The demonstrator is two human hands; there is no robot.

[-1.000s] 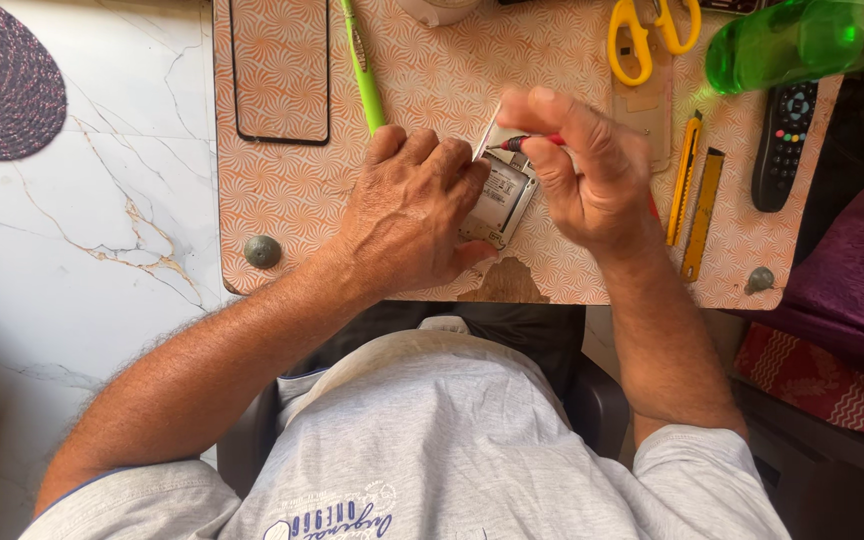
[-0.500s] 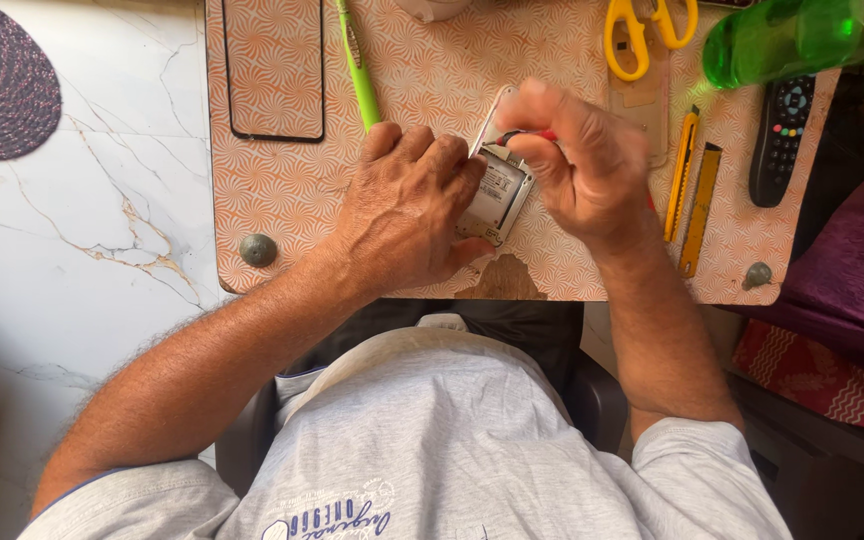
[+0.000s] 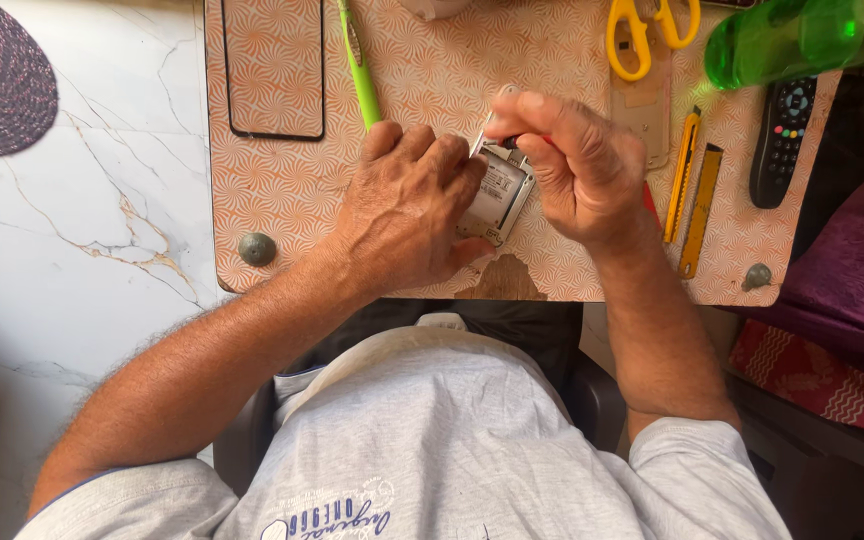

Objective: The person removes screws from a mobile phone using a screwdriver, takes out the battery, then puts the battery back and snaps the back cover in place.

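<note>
A small opened phone (image 3: 497, 195) with its back off lies on the patterned tabletop (image 3: 432, 70). My left hand (image 3: 407, 205) lies over its left side and holds it down. My right hand (image 3: 577, 165) is closed around a thin red-handled tool whose tip meets the phone's upper edge, beside a raised silver strip (image 3: 484, 125). Most of the tool is hidden in my fist; a bit of red (image 3: 649, 200) shows behind the hand.
A clear glass panel (image 3: 274, 65) and a green pen (image 3: 359, 65) lie at the left. Yellow scissors (image 3: 649, 30), two yellow cutters (image 3: 692, 190), a remote (image 3: 782, 135) and a green bottle (image 3: 802, 40) sit at the right. Marble floor (image 3: 72, 230) lies left.
My right hand has shifted slightly left and down over the phone's top edge. My left hand has stayed on the phone.
</note>
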